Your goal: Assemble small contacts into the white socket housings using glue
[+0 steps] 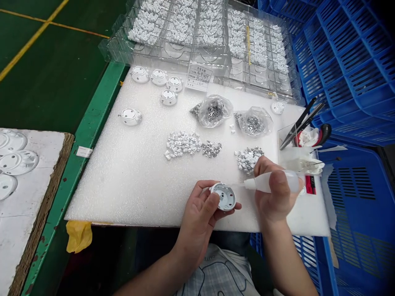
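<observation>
Gripping a round white housing [226,199] by its rim, thumb uppermost, the left hand [202,205] holds it open side up near the front edge of a white foam board [138,176]. Just beside it, the right hand [276,191] grasps a squeeze bottle [261,183] whose thin nozzle [237,185] points left to the housing's far rim, though whether it touches is hard to tell. Beyond both hands lie heaps of white pieces [183,144] and silvery bits [211,149].
</observation>
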`<action>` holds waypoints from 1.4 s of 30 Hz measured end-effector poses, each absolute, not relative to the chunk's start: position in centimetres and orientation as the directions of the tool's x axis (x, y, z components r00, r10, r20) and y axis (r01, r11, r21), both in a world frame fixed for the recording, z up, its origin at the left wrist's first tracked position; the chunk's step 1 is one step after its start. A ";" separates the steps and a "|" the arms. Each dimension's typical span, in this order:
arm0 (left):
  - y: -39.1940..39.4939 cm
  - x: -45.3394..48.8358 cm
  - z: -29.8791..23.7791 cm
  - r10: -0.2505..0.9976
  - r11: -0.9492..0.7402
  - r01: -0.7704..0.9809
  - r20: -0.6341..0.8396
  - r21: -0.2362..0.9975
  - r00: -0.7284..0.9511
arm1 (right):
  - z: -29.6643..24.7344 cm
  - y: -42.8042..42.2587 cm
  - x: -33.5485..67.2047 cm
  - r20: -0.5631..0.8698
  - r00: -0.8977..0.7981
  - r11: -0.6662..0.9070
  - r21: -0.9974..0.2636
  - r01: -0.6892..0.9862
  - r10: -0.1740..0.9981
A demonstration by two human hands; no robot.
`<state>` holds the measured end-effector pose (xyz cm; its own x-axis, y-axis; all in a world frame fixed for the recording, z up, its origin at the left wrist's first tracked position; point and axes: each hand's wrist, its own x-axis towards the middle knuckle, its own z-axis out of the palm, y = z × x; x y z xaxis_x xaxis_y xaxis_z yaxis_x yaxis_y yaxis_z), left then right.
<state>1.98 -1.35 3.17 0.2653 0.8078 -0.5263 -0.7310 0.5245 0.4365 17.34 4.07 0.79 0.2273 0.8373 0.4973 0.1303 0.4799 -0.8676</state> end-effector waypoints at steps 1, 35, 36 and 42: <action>-1.4 2.0 3.2 0.809 0.523 -0.732 -0.525 0.436 0.265 | 0.9 4.0 17.3 0.489 0.231 0.470 -0.872 0.133 0.841; -1.4 1.9 3.3 0.815 0.525 -0.719 -0.513 0.455 0.270 | 1.2 3.8 17.3 0.469 0.233 0.449 -0.883 0.139 0.852; -1.4 1.8 3.3 0.813 0.528 -0.716 -0.514 0.457 0.272 | 1.1 3.8 17.3 0.476 0.226 0.456 -0.880 0.137 0.850; -1.4 1.9 3.2 0.816 0.522 -0.721 -0.514 0.455 0.266 | 1.2 3.7 17.3 0.467 0.224 0.438 -0.883 0.168 0.855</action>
<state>1.90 -1.44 3.19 0.2663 0.8156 -0.5137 -0.7213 0.5221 0.4551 17.34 3.73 1.17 0.2245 0.8555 0.4666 0.1678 0.4378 -0.8833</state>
